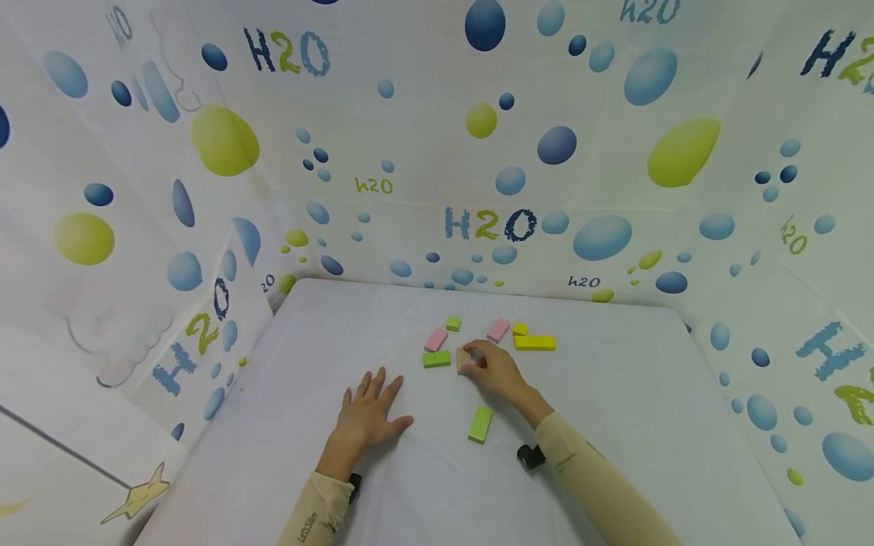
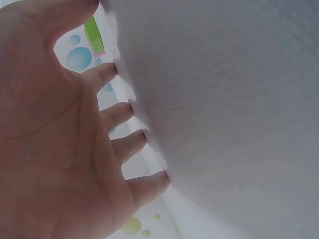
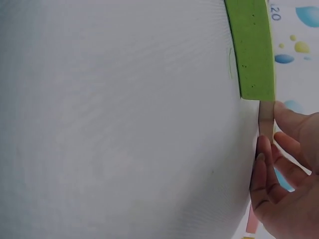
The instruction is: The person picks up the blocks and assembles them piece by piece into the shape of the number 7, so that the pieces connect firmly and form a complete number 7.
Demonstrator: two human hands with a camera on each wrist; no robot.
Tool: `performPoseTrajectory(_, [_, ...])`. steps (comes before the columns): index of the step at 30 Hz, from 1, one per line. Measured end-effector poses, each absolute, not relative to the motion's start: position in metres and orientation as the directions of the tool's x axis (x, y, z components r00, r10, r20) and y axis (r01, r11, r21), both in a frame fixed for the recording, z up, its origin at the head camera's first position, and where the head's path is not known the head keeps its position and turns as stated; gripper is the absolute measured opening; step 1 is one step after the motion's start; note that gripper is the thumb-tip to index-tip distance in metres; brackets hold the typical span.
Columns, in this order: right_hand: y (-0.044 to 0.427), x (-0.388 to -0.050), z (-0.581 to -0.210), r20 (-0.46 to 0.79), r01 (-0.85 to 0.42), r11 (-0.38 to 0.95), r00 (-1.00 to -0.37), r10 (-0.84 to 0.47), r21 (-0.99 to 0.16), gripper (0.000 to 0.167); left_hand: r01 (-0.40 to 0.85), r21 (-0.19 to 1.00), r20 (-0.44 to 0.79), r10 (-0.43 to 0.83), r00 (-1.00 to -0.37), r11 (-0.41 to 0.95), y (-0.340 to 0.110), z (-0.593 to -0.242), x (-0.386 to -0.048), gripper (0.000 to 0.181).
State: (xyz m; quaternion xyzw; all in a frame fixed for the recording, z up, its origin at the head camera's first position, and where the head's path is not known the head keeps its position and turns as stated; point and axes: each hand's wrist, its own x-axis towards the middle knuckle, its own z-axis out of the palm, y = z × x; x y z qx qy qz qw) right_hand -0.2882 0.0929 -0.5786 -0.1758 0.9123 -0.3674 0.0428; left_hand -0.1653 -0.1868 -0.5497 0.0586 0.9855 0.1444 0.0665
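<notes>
My right hand (image 1: 497,371) pinches a beige wooden block (image 1: 463,360) between thumb and fingers at the middle of the white table. The right wrist view shows the same beige block (image 3: 266,117) at the fingertips, partly covered by the hand. Left of it lie a green block (image 1: 437,359) and, just behind, a pink block (image 1: 435,339). Closer to me, another green block (image 1: 480,425) lies flat between the arms. My left hand (image 1: 367,417) rests palm down with fingers spread, holding nothing; in the left wrist view its fingertips touch the white cloth.
A small green block (image 1: 454,324) lies farther back. Behind the right hand are a second pink block (image 1: 498,330), a small yellow block (image 1: 520,329) and a long yellow block (image 1: 535,343). A printed white curtain (image 1: 423,136) with bubbles surrounds the table (image 1: 628,409).
</notes>
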Motion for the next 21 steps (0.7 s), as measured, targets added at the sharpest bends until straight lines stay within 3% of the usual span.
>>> performPoseTrajectory(21, [0.106,-0.278,-0.579,0.041,-0.244,0.668,-0.952,-0.305,-0.703,0.047,0.094,0.298,-0.113,0.133,-0.985,0.950,-0.188,-0.552,-0.166,0.082])
